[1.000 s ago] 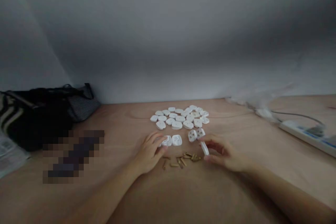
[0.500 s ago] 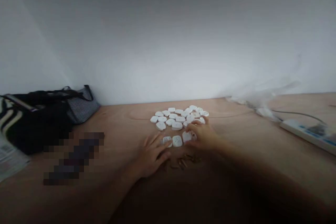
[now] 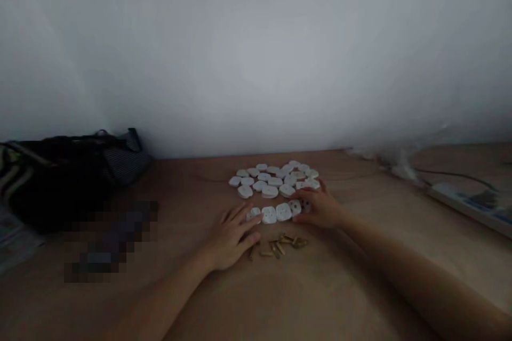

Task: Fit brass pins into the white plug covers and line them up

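Observation:
A row of small white rounded-square plastic pieces with holes [image 3: 269, 215] lies on the table between my hands. My left hand [image 3: 232, 240] rests open at the row's left end, fingers spread, fingertips touching the leftmost white piece [image 3: 253, 214]. At the right end, my right hand [image 3: 320, 208] curls its thumb and fingers around the rightmost white piece [image 3: 305, 205], which shows dark holes and is partly hidden by the hand. Closer to me lie several brass-coloured pins [image 3: 276, 248], next to my left thumb.
Behind the row sits a cluster of similar white pieces [image 3: 269, 192]. A black bag [image 3: 72, 176] and a blurred-out dark object [image 3: 116, 240] are on the left. Clear plastic wrapping [image 3: 400, 162] and a power strip [image 3: 468, 205] with a cable occupy the right, before the wall.
My right hand has moved a little to the right along the row, uncovering more white pieces. My left hand has stayed put. The picture's lighting differs, and the pins show more clearly.

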Demonstrator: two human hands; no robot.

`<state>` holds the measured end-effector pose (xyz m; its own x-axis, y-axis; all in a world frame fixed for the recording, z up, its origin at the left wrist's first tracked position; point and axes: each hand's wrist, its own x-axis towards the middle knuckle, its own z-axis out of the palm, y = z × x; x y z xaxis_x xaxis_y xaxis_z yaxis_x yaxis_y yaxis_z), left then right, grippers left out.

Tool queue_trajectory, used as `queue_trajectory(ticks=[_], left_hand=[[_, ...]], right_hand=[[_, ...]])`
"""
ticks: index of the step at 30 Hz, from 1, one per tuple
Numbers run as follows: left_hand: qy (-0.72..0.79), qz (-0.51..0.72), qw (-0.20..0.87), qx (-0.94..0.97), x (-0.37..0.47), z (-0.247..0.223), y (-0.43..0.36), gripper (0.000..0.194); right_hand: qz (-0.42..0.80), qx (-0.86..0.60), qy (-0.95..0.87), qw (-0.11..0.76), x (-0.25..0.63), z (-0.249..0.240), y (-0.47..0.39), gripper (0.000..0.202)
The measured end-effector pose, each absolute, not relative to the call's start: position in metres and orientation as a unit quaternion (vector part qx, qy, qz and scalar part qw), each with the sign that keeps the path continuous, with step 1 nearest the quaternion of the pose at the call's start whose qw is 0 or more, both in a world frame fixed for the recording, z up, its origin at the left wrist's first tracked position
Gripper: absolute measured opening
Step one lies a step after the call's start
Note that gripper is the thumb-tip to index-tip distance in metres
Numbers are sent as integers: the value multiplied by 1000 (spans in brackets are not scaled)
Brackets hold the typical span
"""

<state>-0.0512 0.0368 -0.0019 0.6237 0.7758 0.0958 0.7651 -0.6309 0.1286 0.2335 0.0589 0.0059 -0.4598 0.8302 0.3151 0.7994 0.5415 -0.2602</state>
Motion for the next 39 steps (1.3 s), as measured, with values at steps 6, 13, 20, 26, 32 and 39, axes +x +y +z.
queue_trajectory(ticks=[6, 13, 20, 26, 32, 39], left_hand=[[427, 77, 43, 900, -51, -2, 37, 47], [423, 77, 56, 901, -50, -1, 36, 47], [412, 103, 50, 904, -50, -3, 38, 45], [395, 166, 30, 903, -41, 5, 35, 43], [292, 149, 33, 944, 1, 20, 49, 37], [311, 134, 38, 940, 35, 16, 77, 38]], right_hand=[[2, -494, -830, 257, 231, 4, 61, 46], [9, -441, -839, 319, 245, 10, 49, 33], [-34, -450, -849, 274, 231, 7, 40, 36], [-22, -413, -858, 306, 235, 13, 37, 38], [84, -374, -850, 361, 249, 14, 15, 41], [141, -344, -862, 345, 251, 8, -2, 57]])
